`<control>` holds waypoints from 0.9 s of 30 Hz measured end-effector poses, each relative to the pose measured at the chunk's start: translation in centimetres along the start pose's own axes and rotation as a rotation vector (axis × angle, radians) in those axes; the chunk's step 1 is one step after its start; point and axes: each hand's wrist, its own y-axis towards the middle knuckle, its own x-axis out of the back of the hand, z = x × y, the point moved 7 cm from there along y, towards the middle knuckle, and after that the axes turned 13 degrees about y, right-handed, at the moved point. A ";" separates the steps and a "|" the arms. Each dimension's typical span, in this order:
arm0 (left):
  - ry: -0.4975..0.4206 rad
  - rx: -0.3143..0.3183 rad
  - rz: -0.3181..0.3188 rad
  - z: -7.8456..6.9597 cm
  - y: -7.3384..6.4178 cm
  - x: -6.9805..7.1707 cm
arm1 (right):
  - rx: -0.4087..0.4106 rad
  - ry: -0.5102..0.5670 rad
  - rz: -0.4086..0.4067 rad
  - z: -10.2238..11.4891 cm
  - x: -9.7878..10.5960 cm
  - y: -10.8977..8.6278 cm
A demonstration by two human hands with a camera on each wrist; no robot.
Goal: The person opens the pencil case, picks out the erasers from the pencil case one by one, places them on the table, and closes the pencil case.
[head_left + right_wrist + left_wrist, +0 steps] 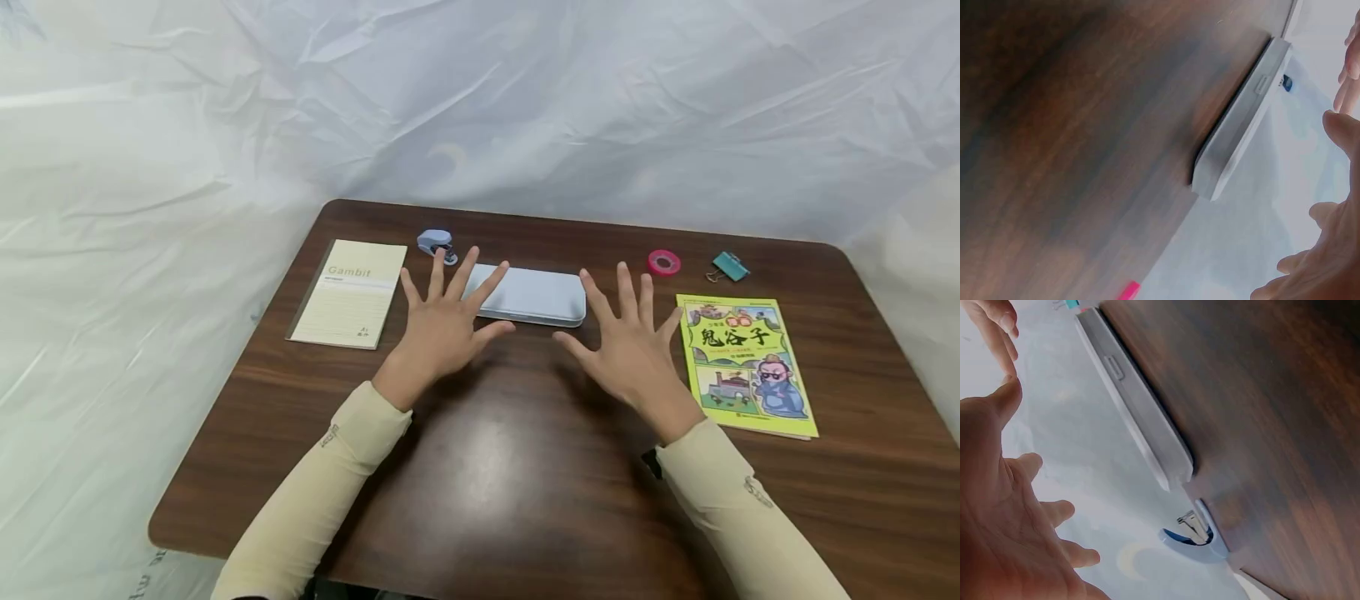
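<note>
Both hands hover over the table with fingers spread and nothing held. In the head view the left hand (442,329) is left of centre, its fingertips near a pale blue flat case (528,294). My right hand (630,354) is on the other side, between that case and a yellow-green comic-style book (742,362). A light blue stapler (437,243) sits just beyond the left fingertips. In the left wrist view the case (1135,400) lies closed, a small catch on its side; the stapler (1194,537) is beside it. The right wrist view also shows the case (1241,125).
A cream notebook (352,292) marked "Gambit" lies at the left of the brown wooden table (487,483). Toward the back right are a pink tape roll (663,262) and a teal binder clip (729,267). Pale sheeting (525,108) hangs behind the table.
</note>
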 end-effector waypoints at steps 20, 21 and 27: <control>-0.047 0.012 0.151 1.8 6.1 -4.1 | 0.000 -0.017 0.162 -0.5 -2.2 7.1; -0.039 0.011 0.163 1.7 5.8 -3.6 | 0.001 -0.019 0.173 -0.5 -2.4 7.3; -0.066 -0.008 0.211 1.6 5.7 -3.9 | -0.003 -0.014 0.232 -0.6 -3.6 7.8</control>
